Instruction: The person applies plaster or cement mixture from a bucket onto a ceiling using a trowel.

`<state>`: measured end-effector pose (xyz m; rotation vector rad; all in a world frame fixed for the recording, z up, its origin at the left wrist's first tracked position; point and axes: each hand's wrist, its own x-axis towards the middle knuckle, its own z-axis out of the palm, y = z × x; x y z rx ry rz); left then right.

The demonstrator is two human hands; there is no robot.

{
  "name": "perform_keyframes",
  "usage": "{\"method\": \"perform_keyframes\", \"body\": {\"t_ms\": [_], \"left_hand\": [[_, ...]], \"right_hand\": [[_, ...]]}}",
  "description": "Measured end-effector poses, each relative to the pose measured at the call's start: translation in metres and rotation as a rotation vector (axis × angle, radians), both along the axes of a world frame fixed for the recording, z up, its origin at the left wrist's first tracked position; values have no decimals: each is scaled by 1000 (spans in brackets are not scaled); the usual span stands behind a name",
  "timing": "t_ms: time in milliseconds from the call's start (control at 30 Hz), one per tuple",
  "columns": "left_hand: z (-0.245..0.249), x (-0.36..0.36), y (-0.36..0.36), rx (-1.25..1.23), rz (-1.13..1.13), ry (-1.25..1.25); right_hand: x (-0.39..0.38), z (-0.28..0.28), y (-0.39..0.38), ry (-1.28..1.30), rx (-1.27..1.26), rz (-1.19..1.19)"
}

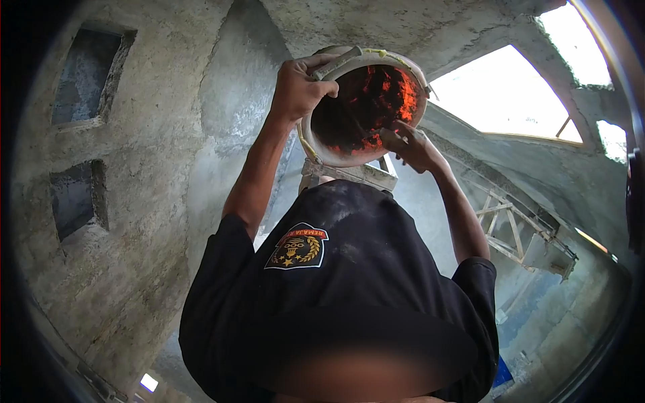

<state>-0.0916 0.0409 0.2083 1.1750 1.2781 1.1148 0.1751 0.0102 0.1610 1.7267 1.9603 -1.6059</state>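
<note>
A pale round bucket (pixel 426 114) is tilted so its mouth faces the camera, and its dark inside is streaked with bright red-orange. At its upper left, my left hand (pixel 301 91) is closed on the rim by the handle grip, with the thumb over the edge. Over the lower right of the mouth is my right hand (pixel 411 148), its fingers bent round something small and greyish at the fingertips, which I cannot make out. A dark thin shape shows faintly inside the bucket.
Below the bucket stands a pale, worn frame (pixel 383 177). Rough cement walls (pixel 154 154) surround the space, with two recesses on the left. Bright openings (pixel 500 91) are at the upper right. A wooden frame structure (pixel 514 232) stands farther right. A black shirt with an emblem fills the lower middle.
</note>
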Motion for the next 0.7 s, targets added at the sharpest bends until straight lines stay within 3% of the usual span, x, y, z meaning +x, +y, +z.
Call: {"method": "perform_keyframes", "body": {"t_ms": [33, 133, 233, 367, 433, 567, 700], "left_hand": [[1, 0, 1, 1, 5, 0], [4, 1, 1, -2, -21, -15], [10, 5, 2, 40, -53, 33], [16, 6, 4, 23, -86, 29], [15, 5, 5, -6, -106, 44], [12, 5, 6, -13, -175, -55], [13, 7, 5, 2, -228, -18]], "right_hand": [[0, -15, -4, -16, 407, 133], [0, -27, -1, -87, 590, 291], [-1, -18, 3, -140, 543, 383], [4, -23, 3, -38, 586, 360], [0, -8, 2, -18, 486, 334], [-4, -31, 1, -41, 428, 397], [-13, -44, 2, 254, 539, 346]]}}
